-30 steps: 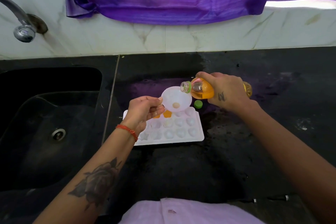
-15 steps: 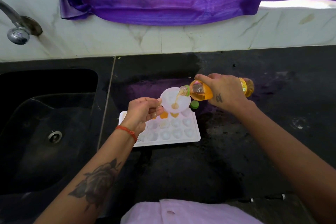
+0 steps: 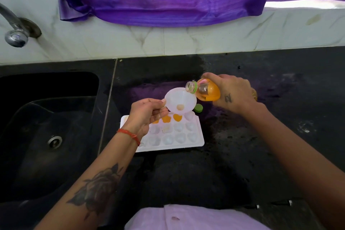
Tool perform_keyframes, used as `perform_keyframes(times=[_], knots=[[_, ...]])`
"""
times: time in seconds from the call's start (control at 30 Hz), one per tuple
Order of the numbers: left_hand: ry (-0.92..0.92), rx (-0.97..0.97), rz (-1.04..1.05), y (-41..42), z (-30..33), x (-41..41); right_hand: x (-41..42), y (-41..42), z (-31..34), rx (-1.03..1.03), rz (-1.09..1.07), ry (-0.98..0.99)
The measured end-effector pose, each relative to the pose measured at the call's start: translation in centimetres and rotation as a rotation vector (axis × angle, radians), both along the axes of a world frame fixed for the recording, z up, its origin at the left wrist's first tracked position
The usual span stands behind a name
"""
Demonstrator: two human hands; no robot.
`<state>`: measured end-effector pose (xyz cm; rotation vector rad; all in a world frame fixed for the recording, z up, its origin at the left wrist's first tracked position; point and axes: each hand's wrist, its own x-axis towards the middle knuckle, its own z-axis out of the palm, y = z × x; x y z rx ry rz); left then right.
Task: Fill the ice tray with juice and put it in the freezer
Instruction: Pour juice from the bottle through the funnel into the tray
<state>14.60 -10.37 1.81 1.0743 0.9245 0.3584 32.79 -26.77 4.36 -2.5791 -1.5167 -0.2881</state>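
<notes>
Centrally, a white ice tray (image 3: 196,141) lies flat on the black counter (image 3: 280,127), just right of the sink (image 3: 46,136). Left hand (image 3: 144,115): fingers closed in a pinching grip on the rim of a white funnel (image 3: 180,101), held above the tray's far row. Right hand (image 3: 230,92): wrapped around a juice bottle (image 3: 205,90), tipped nearly level, its open mouth at the funnel's upper right edge; no stream is visible. Three far-row cells hold orange juice (image 3: 177,117); the remaining visible cells look pale. A green cap (image 3: 198,108) rests on the counter just beyond the tray's far right corner, partly behind the funnel. The left hand and wrist cover the tray's left cells, the funnel's spout cannot be made out, and the right hand hides most of the bottle's body.
</notes>
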Motion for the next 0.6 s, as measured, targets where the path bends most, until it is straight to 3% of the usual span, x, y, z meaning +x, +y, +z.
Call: perform_keyframes(times=[0.1,0.6], knots=[[-0.009,-0.001,-0.011,-0.3,0.1,0.5,0.1,-0.4,0.3,0.011,-0.005,0.035],[0.02,-0.014,-0.052,-1.7,-0.7,2.1,1.4,-1.7,-0.3,-0.089,0.003,-0.211]])
